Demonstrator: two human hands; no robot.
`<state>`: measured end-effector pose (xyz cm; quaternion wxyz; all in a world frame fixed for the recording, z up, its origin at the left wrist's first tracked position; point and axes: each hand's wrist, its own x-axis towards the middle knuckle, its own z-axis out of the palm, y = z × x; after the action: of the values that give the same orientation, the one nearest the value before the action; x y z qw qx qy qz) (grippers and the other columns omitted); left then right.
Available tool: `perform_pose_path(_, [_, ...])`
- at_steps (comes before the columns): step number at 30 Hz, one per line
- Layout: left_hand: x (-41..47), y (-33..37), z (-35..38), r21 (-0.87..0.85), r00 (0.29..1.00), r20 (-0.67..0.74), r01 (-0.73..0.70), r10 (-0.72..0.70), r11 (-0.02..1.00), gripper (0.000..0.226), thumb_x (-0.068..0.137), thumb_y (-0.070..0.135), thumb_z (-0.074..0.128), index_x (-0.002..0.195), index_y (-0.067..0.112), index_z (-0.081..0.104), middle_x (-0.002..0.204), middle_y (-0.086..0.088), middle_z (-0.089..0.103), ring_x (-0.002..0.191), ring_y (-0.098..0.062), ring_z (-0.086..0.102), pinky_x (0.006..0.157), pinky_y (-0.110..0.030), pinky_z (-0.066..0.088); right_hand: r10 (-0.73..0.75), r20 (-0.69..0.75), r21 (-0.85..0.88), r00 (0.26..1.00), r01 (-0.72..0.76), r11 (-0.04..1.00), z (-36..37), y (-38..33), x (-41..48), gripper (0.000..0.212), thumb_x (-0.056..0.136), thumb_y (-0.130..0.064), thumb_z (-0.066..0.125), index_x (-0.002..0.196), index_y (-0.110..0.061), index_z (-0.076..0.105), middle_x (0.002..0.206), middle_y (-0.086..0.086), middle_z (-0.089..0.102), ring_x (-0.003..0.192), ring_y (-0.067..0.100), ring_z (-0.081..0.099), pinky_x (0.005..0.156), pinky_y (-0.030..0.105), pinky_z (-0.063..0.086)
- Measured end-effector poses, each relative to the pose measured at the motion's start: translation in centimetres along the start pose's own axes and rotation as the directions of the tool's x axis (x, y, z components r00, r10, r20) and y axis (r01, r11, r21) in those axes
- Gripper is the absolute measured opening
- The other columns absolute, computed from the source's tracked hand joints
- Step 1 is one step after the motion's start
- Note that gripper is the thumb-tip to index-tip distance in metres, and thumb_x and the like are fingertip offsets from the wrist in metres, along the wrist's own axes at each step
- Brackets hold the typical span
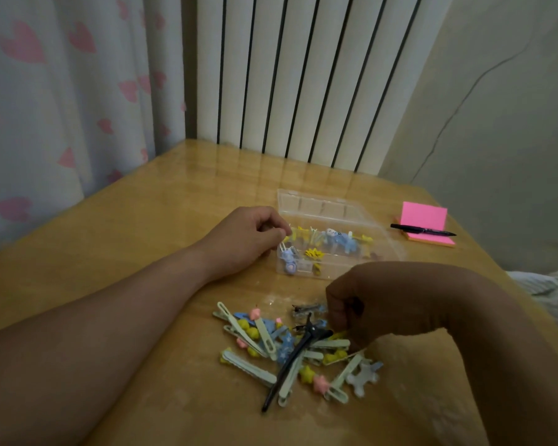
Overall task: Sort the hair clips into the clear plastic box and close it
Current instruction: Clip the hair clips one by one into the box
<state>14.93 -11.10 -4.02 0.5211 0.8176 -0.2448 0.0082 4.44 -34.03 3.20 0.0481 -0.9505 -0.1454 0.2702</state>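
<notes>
Evidently mid-sorting: the clear plastic box (384,249) sits open at centre frame, partly filled, with a heap of pastel and black hair clips (290,349) below it on the wooden table (142,236). The left hand (252,239) curls at the box's left rim, and the right hand (368,307) curls into the heap; whether either grips a clip, I cannot tell. Next: a short lift over the near rim; open table at left.

The only view comes from a head-worn wide-angle camera. It looks forward and down on a wooden table (136,226) from close above its near side. The left forearm (110,317) and right forearm (458,310) enter from the bottom edge. The camera faces the radiator (303,75) and curtain (62,91) beyond the table's far edge.
</notes>
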Motion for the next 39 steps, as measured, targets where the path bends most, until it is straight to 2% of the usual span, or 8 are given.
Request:
perform_pose_path(5, [0.0,-0.1,0.1,-0.007,1.0,0.006,0.001,0.0,1.0,0.012,0.102,0.017,0.066,0.103,0.021,0.078,0.091,-0.018,0.072,0.072,-0.007,0.061,0.073,-0.028,0.052,-0.032,0.005,0.079,0.999,0.031,0.996,-0.7,1.2,-0.9,0.013,0.09,-0.031,0.081,0.088,-0.038,0.071,0.083,-0.023,0.071,0.073,-0.008,0.062,0.07,0.02,0.045])
perform_pose_path(9, [0.0,0.0,0.1,0.0,1.0,0.0,0.002,-0.002,1.0,0.012,0.102,0.018,0.066,0.103,0.021,0.078,0.091,-0.016,0.073,0.07,-0.005,0.062,0.071,-0.024,0.052,-0.05,-0.286,0.306,0.957,0.141,0.942,-1.7,3.2,-1.8,0.013,0.094,-0.027,0.076,0.088,-0.035,0.07,0.082,-0.014,0.07,0.073,0.0,0.063,0.074,0.027,0.049])
perform_pose_path(12, [0.1,0.0,0.2,0.003,1.0,-0.003,0.0,0.0,1.0,0.012,0.102,0.017,0.066,0.102,0.021,0.077,0.089,-0.018,0.072,0.07,-0.007,0.062,0.07,-0.024,0.051,0.114,-0.67,0.431,0.734,0.259,0.865,-1.1,2.8,0.5,0.007,0.095,-0.026,0.075,0.089,-0.028,0.072,0.081,-0.01,0.074,0.072,0.003,0.067,0.071,0.027,0.051])
perform_pose_path(14, [0.2,-0.1,0.2,0.005,1.0,-0.008,0.001,-0.001,1.0,0.012,0.102,0.016,0.066,0.101,0.021,0.077,0.085,-0.016,0.071,0.071,-0.009,0.061,0.072,-0.03,0.051,0.224,-0.751,0.457,0.621,0.244,0.856,-0.5,1.9,2.8,0.009,0.095,-0.026,0.075,0.087,-0.025,0.072,0.078,-0.007,0.074,0.074,0.009,0.069,0.068,0.03,0.054])
perform_pose_path(22, [0.3,-0.1,0.3,0.009,1.0,-0.023,-0.012,0.012,1.0,0.011,0.1,0.017,0.067,0.101,0.021,0.078,0.076,0.0,0.068,0.072,-0.015,0.063,0.077,-0.044,0.057,0.384,-0.677,0.467,0.627,-0.037,0.883,0.7,1.2,7.1,0.022,0.09,-0.032,0.072,0.073,-0.019,0.078,0.069,-0.003,0.074,0.065,0.016,0.069,0.067,0.047,0.063])
perform_pose_path(27, [0.2,0.0,0.4,0.008,1.0,-0.019,-0.011,0.011,1.0,0.011,0.101,0.016,0.067,0.101,0.019,0.078,0.077,-0.005,0.067,0.072,-0.015,0.061,0.072,-0.034,0.052,0.418,-0.66,0.466,0.624,-0.097,0.88,0.8,0.8,7.6,0.024,0.086,-0.034,0.072,0.071,-0.016,0.077,0.066,0.002,0.072,0.068,0.024,0.069,0.066,0.045,0.06])
perform_pose_path(31, [0.2,0.0,0.3,0.01,1.0,-0.01,-0.008,0.008,1.0,0.011,0.101,0.016,0.067,0.103,0.018,0.078,0.077,-0.004,0.067,0.071,-0.011,0.062,0.071,-0.028,0.052,0.387,-0.712,0.433,0.586,-0.067,0.899,1.2,1.2,7.3,0.03,0.092,-0.039,0.07,0.07,-0.019,0.071,0.066,-0.002,0.067,0.066,0.018,0.065,0.061,0.037,0.053])
perform_pose_path(39, [0.0,0.1,0.2,0.022,1.0,-0.014,-0.016,0.016,1.0,0.011,0.102,0.015,0.067,0.105,0.016,0.077,0.085,-0.015,0.072,0.068,-0.008,0.062,0.066,-0.021,0.05,0.301,-0.764,0.394,0.571,0.043,0.918,1.8,1.2,6.7,0.025,0.096,-0.039,0.068,0.076,-0.024,0.07,0.073,-0.007,0.068,0.071,0.013,0.064,0.066,0.038,0.053])
